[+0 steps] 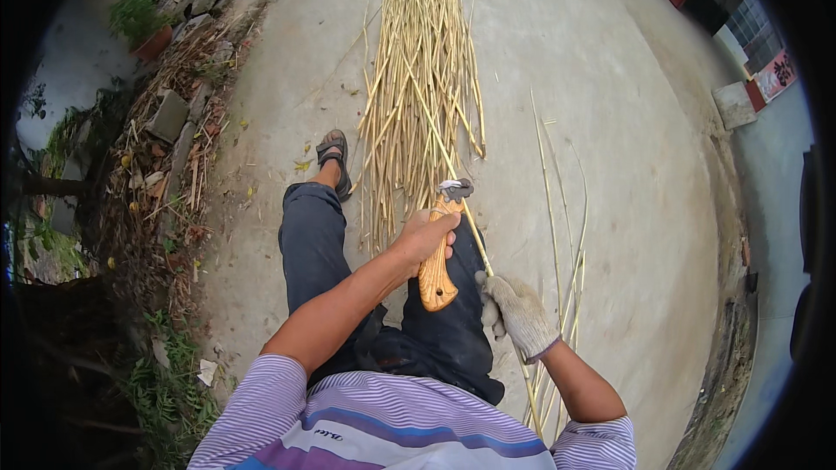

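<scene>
While the head view looked down past a purple-striped shirt, the left hand (427,239), bare, sat near the middle of the frame with its grip wrapped tight round the pale wooden handle of a short-bladed knife (438,265). That handle ran almost upright in the picture, butt toward the lower centre, and the small grey metal blade (455,189) showed just above the knuckles. The right hand (518,313), in a white knitted work glove, lay just to the lower right of the knife, its grip closed narrowly on a single thin yellow reed stalk (466,218). The stalk's long axis slanted from the upper centre of the frame down to the lower right, passing beside the blade, through the gloved grip and on below the forearm. So the stalk lay up and to the left of the gloved grip, meeting the blade there; the bare hand was the nearer one to that meeting point. Whether the edge touched the stalk could not be told. Beyond, a long bundle of yellow reed stalks (422,78) stretched toward the top centre on the grey concrete ground (610,165), and a few loose stalks (566,235) lay to the right. Dark blue trousers (313,244) and a sandalled foot (333,157) sat left of centre.
</scene>
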Demonstrator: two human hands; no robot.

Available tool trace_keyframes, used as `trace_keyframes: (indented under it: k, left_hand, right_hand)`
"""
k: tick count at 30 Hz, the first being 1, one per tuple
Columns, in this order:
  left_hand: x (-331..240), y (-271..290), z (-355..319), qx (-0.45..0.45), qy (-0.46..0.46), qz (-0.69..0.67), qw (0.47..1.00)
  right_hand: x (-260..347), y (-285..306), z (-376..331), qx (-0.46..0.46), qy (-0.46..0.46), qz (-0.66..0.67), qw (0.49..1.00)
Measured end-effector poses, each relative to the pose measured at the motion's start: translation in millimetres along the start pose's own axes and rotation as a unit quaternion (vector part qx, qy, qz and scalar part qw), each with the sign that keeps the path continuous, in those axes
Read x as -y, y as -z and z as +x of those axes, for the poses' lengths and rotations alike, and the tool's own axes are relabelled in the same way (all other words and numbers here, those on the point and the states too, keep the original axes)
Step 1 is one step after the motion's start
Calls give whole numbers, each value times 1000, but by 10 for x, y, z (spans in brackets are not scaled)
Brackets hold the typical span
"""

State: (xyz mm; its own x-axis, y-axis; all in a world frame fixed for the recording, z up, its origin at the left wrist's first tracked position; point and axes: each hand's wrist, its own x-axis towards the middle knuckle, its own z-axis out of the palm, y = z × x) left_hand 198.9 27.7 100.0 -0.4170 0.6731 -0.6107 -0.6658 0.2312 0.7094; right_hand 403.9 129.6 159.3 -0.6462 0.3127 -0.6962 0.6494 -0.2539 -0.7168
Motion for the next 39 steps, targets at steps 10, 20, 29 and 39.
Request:
trace_keyframes:
  k: [10,20,29,39]
  left_hand:
    - [-204,547,271,-61,-50,-58,995]
    - [-832,700,512,-2,-62,32,998]
    - [-318,409,353,-16,-42,9,999]
    - [21,153,-147,-21,-27,5,999]
  right_hand:
    - [-39,-397,-116,-42,78,-83,993]
    - [-630,-43,-1298,-62,-5,-272,960]
    - [-588,70,-1155,-28,-100,-36,994]
    - [341,-241,475,1,32,-88,996]
